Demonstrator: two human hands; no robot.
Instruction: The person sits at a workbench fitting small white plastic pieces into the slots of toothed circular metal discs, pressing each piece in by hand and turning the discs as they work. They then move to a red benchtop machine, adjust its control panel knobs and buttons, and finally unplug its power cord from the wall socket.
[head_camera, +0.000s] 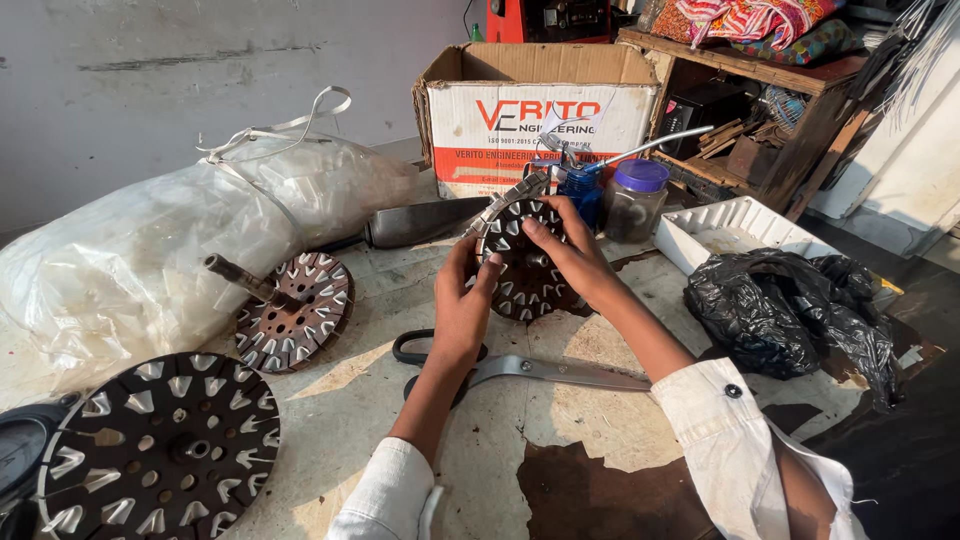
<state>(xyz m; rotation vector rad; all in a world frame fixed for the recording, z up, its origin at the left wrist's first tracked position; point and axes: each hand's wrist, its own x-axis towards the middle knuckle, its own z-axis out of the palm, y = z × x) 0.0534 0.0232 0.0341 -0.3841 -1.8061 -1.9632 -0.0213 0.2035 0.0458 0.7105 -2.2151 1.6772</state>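
Our left hand (462, 305) and right hand (568, 250) grip a dark, round slotted metal stator disc (522, 262), tilted upright above the worn tabletop (590, 420) so its face meets our eyes. Black-handled steel scissors (520, 366) lie just beneath. Further left rest a rusty disc on a shaft (295, 310) and a larger black slotted disc (160, 450); a crumpled black plastic bag (790, 315) sits right.

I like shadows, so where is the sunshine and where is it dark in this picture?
Head view: warm sun hits the worktable, both hands and the slotted disc; scissors sit in sunlight; the black bag side is shaded; edges bend slightly.
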